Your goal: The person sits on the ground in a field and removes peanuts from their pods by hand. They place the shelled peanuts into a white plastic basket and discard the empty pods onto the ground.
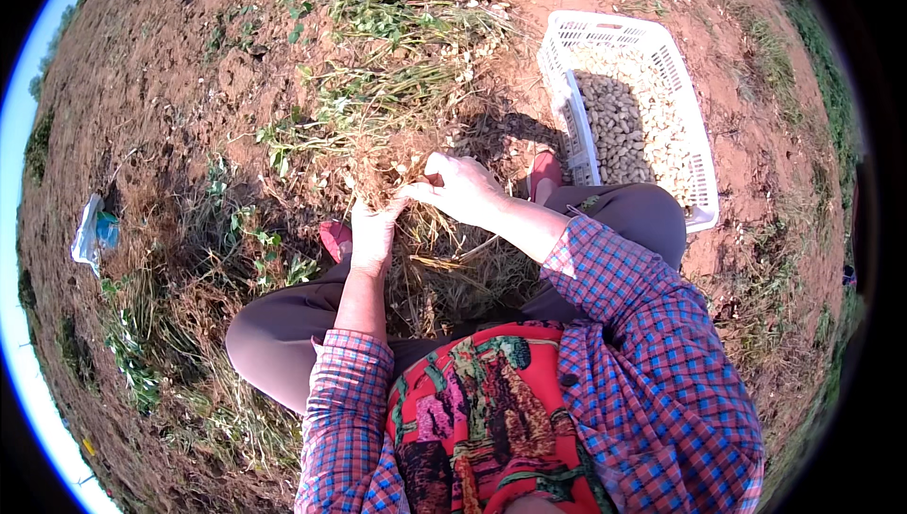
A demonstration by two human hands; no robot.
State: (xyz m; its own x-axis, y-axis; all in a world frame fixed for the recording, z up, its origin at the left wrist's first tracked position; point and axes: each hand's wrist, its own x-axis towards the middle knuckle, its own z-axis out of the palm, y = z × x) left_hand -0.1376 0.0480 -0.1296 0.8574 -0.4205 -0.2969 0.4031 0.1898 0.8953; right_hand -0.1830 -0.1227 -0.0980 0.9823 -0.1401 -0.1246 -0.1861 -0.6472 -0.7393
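Observation:
My left hand [374,230] grips the root end of a bunch of pulled peanut plants, whose tangled brown roots [386,163] stand up above the fist. Close against these roots on the right is my right hand [457,188], thumb and fingers bent towards each other; whether a pod is between them cannot be told. Beyond the hands, peanut plants [397,89] with green stems lie on the soil, some with pale pods at their right ends. A white plastic crate [698,138] at the right holds many unshelled peanuts [616,117], partly in shadow.
A heap of plants with dry roots [170,287] lies left of my knee. Past it is a white and blue plastic bag [91,234]. My red shoes [545,170] rest on the reddish soil, one beside the crate. Dry stems [468,280] lie between my legs.

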